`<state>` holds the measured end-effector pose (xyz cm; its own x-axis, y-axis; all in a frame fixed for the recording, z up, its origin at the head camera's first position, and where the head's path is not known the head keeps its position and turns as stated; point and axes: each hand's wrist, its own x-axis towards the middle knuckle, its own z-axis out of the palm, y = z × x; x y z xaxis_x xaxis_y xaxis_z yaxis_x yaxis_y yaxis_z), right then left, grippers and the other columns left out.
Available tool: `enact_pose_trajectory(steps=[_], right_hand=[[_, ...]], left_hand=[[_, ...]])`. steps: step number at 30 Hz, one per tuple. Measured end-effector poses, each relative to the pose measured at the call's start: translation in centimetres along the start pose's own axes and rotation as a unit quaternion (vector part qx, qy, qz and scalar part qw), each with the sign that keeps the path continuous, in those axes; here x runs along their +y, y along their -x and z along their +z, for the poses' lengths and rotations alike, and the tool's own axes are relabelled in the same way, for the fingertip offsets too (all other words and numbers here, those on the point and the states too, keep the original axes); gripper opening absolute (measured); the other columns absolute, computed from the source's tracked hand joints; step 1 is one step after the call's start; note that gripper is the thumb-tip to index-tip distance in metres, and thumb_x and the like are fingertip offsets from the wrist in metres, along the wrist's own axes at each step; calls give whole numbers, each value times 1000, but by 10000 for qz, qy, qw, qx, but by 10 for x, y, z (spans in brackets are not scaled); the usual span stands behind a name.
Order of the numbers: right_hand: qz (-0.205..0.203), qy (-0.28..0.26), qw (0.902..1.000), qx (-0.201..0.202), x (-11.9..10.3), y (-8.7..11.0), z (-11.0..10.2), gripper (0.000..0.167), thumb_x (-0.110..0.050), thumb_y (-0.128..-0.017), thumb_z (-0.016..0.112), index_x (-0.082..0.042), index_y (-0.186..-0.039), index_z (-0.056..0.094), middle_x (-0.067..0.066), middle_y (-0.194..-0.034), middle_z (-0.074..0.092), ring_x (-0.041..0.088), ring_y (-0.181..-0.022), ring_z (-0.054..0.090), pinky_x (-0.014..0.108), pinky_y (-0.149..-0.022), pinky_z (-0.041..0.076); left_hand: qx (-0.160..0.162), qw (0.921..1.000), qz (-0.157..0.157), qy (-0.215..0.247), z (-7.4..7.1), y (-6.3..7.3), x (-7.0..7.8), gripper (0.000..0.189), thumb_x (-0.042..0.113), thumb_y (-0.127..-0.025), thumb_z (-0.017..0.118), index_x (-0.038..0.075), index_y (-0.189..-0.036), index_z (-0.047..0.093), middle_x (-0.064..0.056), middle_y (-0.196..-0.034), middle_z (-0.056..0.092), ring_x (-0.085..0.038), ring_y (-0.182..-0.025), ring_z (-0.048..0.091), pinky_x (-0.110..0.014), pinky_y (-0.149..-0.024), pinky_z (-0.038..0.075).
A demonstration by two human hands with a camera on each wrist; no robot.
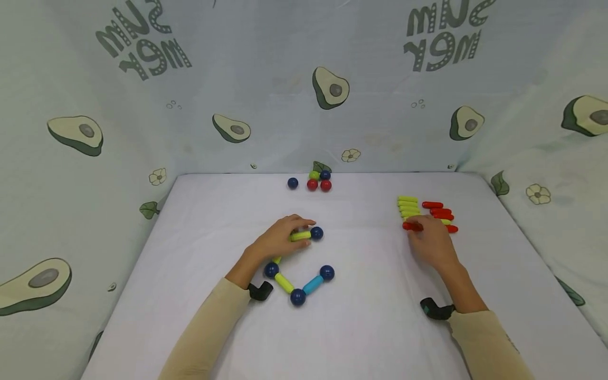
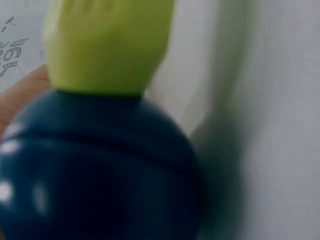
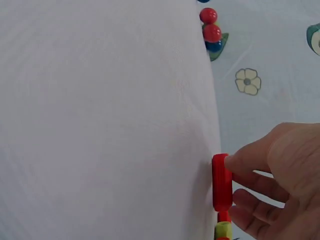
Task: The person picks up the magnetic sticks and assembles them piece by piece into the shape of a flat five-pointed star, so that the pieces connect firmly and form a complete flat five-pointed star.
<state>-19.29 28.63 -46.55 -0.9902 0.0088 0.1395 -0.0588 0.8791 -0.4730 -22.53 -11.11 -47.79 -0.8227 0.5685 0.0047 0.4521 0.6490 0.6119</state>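
Note:
My left hand (image 1: 277, 241) holds a yellow-green rod (image 1: 300, 236) between thumb and fingers, with a dark blue ball (image 1: 316, 233) on the rod's right end. Close up in the left wrist view, a dark blue ball (image 2: 100, 170) joins a yellow-green rod (image 2: 110, 50). Below this hand, a bent chain has blue balls (image 1: 297, 297), a yellow-green rod (image 1: 284, 283) and a light blue rod (image 1: 313, 285); another yellow-green piece is partly hidden by the hand. At the right, my right hand (image 1: 433, 244) pinches a red rod (image 3: 222, 182) beside other rods.
Yellow-green rods (image 1: 408, 206) lie in a stack on the right, with several red rods (image 1: 440, 211) next to them. At the table's far edge sit red balls (image 1: 312, 184), a green ball (image 1: 314, 175) and blue balls (image 1: 292, 183). A printed cloth (image 1: 285, 79) hangs behind.

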Motion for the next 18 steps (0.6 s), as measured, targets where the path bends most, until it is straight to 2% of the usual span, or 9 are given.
enact_pose_trajectory(steps=[3, 5, 9, 13, 16, 18], right_hand=[[-35, 125, 9999, -35, 1, 1, 1, 35, -3, -95, 64, 5, -129, 64, 30, -124, 60, 48, -119, 53, 66, -100, 48], [-35, 207, 9997, -101, 1, 2, 2, 34, -1, -94, 65, 6, -127, 66, 31, -122, 59, 48, -116, 52, 64, -98, 50], [-38, 382, 9991, -179, 1, 6, 0, 31, 2, -92, 64, 6, -123, 68, 33, -125, 55, 51, -119, 47, 65, -97, 49], [-98, 456, 9989, -10, -1, 9, -1, 30, 1, -93, 65, 5, -122, 69, 33, -123, 59, 51, -119, 49, 66, -97, 49], [-142, 401, 9991, 61, -6, 11, 1, 33, -6, -95, 68, 4, -126, 66, 30, -119, 63, 47, -113, 56, 64, -94, 52], [-161, 199, 9997, -34, -12, 11, 4, 36, -11, -96, 69, 2, -130, 63, 27, -117, 64, 43, -108, 59, 60, -92, 54]], left_hand=[[-202, 9997, 92, -55, 1, -4, 1, 53, 35, -100, 68, 28, -150, 54, -2, -141, 61, -19, -128, 57, -42, -112, 45], [-223, 9997, 46, -82, 3, -5, 1, 51, 34, -100, 68, 29, -150, 55, 0, -141, 61, -18, -129, 57, -41, -113, 45], [-35, 10000, -35, -33, 4, -1, -1, 48, 30, -99, 69, 29, -146, 59, 1, -132, 66, -16, -117, 60, -38, -106, 48], [78, 9999, -43, 89, 3, 5, -5, 47, 28, -99, 69, 27, -145, 59, 3, -127, 67, -14, -106, 59, -34, -97, 51], [70, 9998, -52, 202, 2, 7, -7, 47, 28, -99, 69, 26, -145, 58, 2, -130, 66, -15, -106, 59, -34, -97, 51], [55, 9997, -43, 240, 2, 8, -7, 46, 29, -100, 68, 25, -145, 58, 2, -131, 66, -15, -108, 59, -35, -99, 51]])
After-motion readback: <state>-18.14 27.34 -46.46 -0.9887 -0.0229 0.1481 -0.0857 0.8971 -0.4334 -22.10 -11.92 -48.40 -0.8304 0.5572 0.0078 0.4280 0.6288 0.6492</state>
